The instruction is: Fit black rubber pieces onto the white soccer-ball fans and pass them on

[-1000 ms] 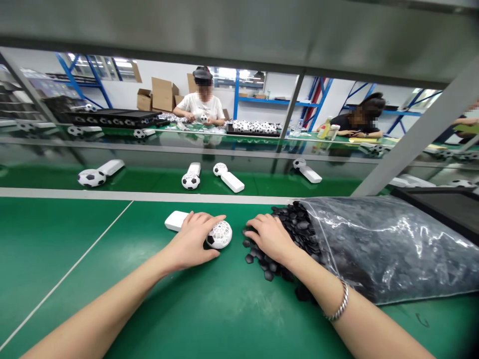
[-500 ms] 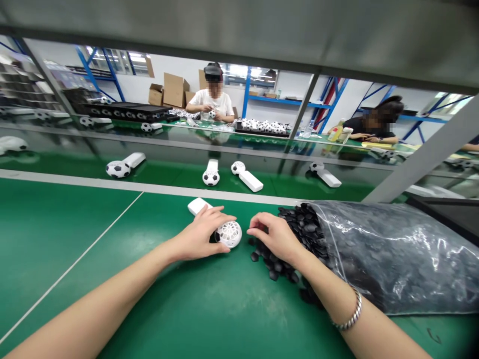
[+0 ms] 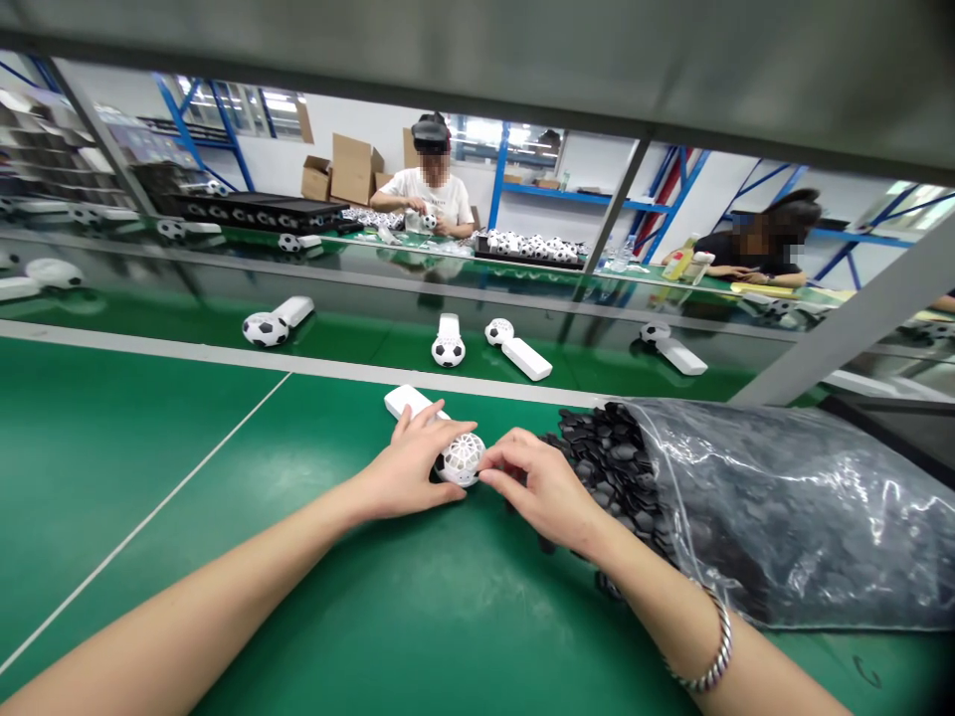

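By the left hand (image 3: 414, 462), with fingers and thumb curved about its ball, a ball-ended white unit (image 3: 466, 455) was gripped on the near part of a green desk (image 3: 335, 597), its handle (image 3: 405, 400) pointed far left. By the right hand (image 3: 548, 487), fingertips pinched together at the ball's right edge, a black piece (image 3: 478, 474) appeared to be held, mostly hidden. The step in hand was judged to be its fitting into the openwork ball; a steady left grip and a careful push seemed called for next. To the right, loose black pieces (image 3: 612, 452) were heaped at the mouth of a clear plastic bag (image 3: 806, 507), by which more were contained. Beyond, similar units (image 3: 449, 343) were spread along a green strip (image 3: 373, 343). At the far side, a black tray (image 3: 522, 262) was filled with football-patterned balls (image 3: 526, 243), near a person in white (image 3: 418, 189).
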The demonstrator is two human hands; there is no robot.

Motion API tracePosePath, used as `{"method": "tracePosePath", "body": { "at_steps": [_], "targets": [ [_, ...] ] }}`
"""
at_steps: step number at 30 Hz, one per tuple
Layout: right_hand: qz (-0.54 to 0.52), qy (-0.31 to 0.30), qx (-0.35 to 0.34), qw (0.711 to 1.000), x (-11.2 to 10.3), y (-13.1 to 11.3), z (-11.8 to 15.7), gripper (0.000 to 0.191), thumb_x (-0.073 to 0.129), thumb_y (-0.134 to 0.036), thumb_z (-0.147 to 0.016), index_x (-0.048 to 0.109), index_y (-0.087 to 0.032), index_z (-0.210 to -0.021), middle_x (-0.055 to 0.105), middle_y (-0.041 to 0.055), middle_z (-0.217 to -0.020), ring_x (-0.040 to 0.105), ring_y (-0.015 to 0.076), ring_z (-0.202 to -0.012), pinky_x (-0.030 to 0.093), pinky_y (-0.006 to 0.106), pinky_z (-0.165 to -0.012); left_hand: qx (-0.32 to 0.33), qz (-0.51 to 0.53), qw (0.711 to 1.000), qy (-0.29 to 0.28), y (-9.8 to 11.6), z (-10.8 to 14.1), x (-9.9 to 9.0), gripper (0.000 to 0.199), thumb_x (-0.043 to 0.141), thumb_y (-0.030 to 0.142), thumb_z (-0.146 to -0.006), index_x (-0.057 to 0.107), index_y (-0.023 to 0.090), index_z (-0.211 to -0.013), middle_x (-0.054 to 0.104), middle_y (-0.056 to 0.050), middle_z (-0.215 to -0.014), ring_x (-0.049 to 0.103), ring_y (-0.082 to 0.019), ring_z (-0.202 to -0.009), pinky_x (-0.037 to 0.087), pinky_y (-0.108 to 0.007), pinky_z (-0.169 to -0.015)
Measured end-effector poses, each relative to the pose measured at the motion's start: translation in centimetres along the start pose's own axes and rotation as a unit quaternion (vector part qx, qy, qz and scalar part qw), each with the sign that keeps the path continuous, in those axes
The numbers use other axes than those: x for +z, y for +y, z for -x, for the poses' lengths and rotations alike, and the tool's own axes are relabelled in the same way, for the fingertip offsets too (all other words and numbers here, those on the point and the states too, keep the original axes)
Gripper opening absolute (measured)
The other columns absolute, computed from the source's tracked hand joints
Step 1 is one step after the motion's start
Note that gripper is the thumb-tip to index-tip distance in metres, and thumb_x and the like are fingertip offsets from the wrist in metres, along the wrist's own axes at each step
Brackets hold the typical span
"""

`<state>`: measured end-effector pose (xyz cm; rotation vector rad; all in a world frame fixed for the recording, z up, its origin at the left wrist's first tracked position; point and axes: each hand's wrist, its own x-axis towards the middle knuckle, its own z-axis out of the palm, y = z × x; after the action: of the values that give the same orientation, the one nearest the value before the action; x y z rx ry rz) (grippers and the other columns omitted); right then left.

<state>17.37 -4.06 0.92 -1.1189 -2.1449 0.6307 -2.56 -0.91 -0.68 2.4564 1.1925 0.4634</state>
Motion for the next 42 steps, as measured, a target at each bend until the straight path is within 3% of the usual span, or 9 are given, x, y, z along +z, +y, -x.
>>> {"method": "tracePosePath", "body": {
  "at_steps": [7,13,17,20,23,30,33,37,42],
  "targets": [
    [-0.047,0.004,0.017,0.999,2.0,0.5,-0.1,0.007,0.056,-0.018,-0.079,0.059,-0.019,-0.073,0.057,-0.0014,-0.074,0.052,0.0108,-0.071,0.041,0.023,-0.069,-0.010,0.011,1.000,0.008,0.3,0.1,0.0,0.069,0.062,0.049,-0.066,0.037,0.027,-0.127,0.044,-0.004,-0.131,0.011,-0.033,-0.132,0.002,-0.059,-0.104],
    [-0.065,0.033,0.043,0.996,2.5,0.8,-0.2,0.011,0.059,-0.017,-0.074,0.052,-0.018,-0.066,0.049,-0.0025,-0.070,0.048,0.0104,-0.066,0.040,0.022,-0.063,-0.013,0.007,1.000,0.009,0.3,0.2,0.1,0.065,0.061,0.042,-0.069,0.036,0.028,-0.128,0.042,-0.002,-0.132,0.010,-0.031,-0.132,0.002,-0.057,-0.104],
    [-0.046,0.056,0.048,0.996,2.7,0.8,-0.1,0.007,0.060,-0.019,-0.073,0.054,-0.019,-0.075,0.051,0.0006,-0.084,0.050,0.0136,-0.082,0.042,0.027,-0.075,-0.006,0.012,1.000,-0.006,0.1,0.2,-0.2,0.065,0.059,0.041,-0.071,0.033,0.029,-0.130,0.039,-0.003,-0.134,0.008,-0.030,-0.133,0.001,-0.057,-0.104],
    [-0.039,0.075,0.054,0.995,2.7,1.1,-0.1,0.022,0.061,-0.021,-0.071,0.051,-0.021,-0.092,0.051,0.0038,-0.104,0.047,0.0171,-0.100,0.041,0.031,-0.082,-0.003,0.016,1.000,-0.014,0.1,0.2,-0.4,0.063,0.057,0.043,-0.073,0.034,0.028,-0.130,0.039,-0.004,-0.135,0.009,-0.030,-0.133,0.001,-0.057,-0.105],
    [-0.068,0.043,0.060,0.995,2.8,1.4,-0.1,0.039,0.058,-0.023,-0.074,0.045,-0.023,-0.111,0.050,0.0047,-0.116,0.048,0.0172,-0.106,0.042,0.031,-0.084,-0.001,0.016,1.000,-0.007,0.1,0.2,-0.4,0.062,0.057,0.042,-0.074,0.034,0.028,-0.129,0.039,-0.004,-0.134,0.010,-0.030,-0.132,0.002,-0.057,-0.104],
    [-0.062,0.022,0.051,0.997,3.0,1.7,-0.3,0.042,0.057,-0.024,-0.077,0.045,-0.022,-0.117,0.055,0.0052,-0.115,0.051,0.0171,-0.104,0.040,0.033,-0.090,0.022,0.020,0.999,0.014,-0.2,0.2,0.0,0.058,0.058,0.039,-0.074,0.038,0.026,-0.127,0.045,-0.006,-0.129,0.019,-0.029,-0.129,0.001,-0.056,-0.105],
    [-0.071,0.017,0.054,0.996,1.9,2.1,-0.8,0.034,0.057,-0.029,-0.077,0.050,-0.021,-0.109,0.058,0.0039,-0.106,0.055,0.0147,-0.095,0.044,0.028,-0.082,0.025,0.014,1.000,0.011,-0.1,0.3,0.2,0.060,0.058,0.041,-0.073,0.036,0.026,-0.127,0.044,-0.006,-0.130,0.017,-0.028,-0.130,0.001,-0.055,-0.105],
    [0.070,0.051,0.099,0.991,-0.8,2.5,-1.1,0.015,0.055,-0.031,-0.079,0.061,-0.021,-0.088,0.057,0.0029,-0.091,0.055,0.0136,-0.080,0.043,0.026,-0.071,0.004,-0.004,0.999,0.043,0.2,0.3,0.4,0.066,0.065,0.047,-0.065,0.041,0.023,-0.122,0.045,-0.008,-0.128,0.017,-0.030,-0.130,0.001,-0.056,-0.105],
    [0.222,-0.039,0.133,0.965,-1.7,2.6,-0.5,0.014,0.064,-0.031,-0.072,0.065,-0.023,-0.083,0.055,0.0027,-0.085,0.053,0.0162,-0.084,0.041,0.026,-0.072,0.009,0.042,0.999,-0.022,0.4,0.2,-0.2,0.056,0.059,0.033,-0.072,0.039,0.025,-0.124,0.040,-0.007,-0.133,0.009,-0.030,-0.133,0.010,-0.055,-0.105]
  ]
}}
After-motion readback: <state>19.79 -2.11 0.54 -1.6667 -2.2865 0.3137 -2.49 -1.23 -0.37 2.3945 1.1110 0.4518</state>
